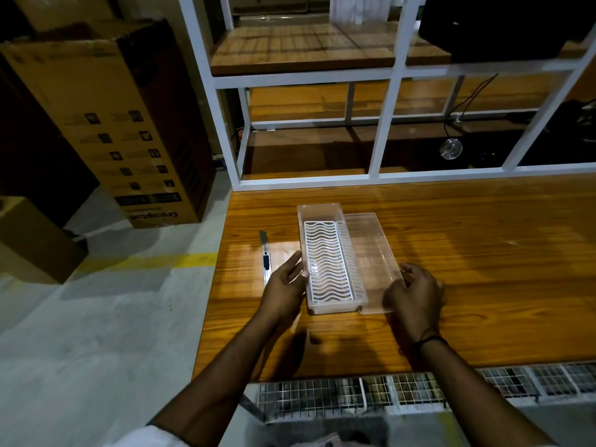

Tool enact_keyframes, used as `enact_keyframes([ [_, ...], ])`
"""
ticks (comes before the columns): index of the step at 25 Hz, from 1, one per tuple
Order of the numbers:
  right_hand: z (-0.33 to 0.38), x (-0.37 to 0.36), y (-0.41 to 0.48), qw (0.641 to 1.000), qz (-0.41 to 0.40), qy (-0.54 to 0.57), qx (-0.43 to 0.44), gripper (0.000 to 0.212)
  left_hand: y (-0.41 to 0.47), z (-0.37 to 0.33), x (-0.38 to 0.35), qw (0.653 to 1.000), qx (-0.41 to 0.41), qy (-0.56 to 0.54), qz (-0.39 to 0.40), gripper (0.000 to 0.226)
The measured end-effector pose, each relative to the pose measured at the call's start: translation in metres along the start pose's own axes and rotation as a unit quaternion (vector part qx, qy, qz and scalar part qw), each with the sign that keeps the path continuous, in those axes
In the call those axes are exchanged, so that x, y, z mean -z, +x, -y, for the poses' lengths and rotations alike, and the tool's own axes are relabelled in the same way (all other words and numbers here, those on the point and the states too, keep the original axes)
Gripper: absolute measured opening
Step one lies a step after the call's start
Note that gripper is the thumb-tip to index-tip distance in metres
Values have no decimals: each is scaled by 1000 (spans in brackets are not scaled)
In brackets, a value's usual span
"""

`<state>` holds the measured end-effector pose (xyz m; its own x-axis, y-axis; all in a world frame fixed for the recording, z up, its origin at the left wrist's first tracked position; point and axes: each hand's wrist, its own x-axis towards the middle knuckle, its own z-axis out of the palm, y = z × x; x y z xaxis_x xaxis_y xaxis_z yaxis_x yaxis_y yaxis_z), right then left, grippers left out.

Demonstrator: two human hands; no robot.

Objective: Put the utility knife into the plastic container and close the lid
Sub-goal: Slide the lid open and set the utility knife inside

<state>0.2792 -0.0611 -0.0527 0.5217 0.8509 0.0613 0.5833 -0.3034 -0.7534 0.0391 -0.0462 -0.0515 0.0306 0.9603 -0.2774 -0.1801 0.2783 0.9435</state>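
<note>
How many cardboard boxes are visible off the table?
2. A tall printed box stands on the floor left of the white rack; a smaller plain box sits nearer, at the left edge. Others may be out of view.

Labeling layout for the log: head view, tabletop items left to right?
utility knife → left hand → plastic container with its white grid insert → clear lid lying beside it → right hand, touching the lid.

On the table [451, 253], plastic container [329, 262] near the left edge, lid [371, 253] lying just right of it, touching. Utility knife [265, 259] left of the container, apart from it. Left hand [285, 285] between knife and container; right hand [414, 295] on the lid's near right corner. Shelving frame [387, 91] behind the table; cardboard box [122, 124] standing on the floor far left.
</note>
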Motion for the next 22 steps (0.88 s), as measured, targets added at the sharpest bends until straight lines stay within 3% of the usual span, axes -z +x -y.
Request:
enact_keyframes([
  [3, 25, -3, -2, 998, -9, -34, 60, 28, -3, 3, 9, 991, -37, 96, -84, 51],
  [6, 56, -16, -5, 986, -10, -21, 165, 27, -9, -3, 27, 955, -73, 197, -207, 32],
  [10, 100, -43, -15, 956, 54, 3, 288, 21, -16, -9, 47, 911, -62, 303, -272, 12],
  [16, 164, -96, -39, 930, 204, -62, 298, 16, -17, -5, 48, 866, -17, 401, -299, 38],
  [22, 180, -141, -45, 909, 281, -196, 236, 43, -17, -12, 53, 859, -9, 433, -272, 25],
])
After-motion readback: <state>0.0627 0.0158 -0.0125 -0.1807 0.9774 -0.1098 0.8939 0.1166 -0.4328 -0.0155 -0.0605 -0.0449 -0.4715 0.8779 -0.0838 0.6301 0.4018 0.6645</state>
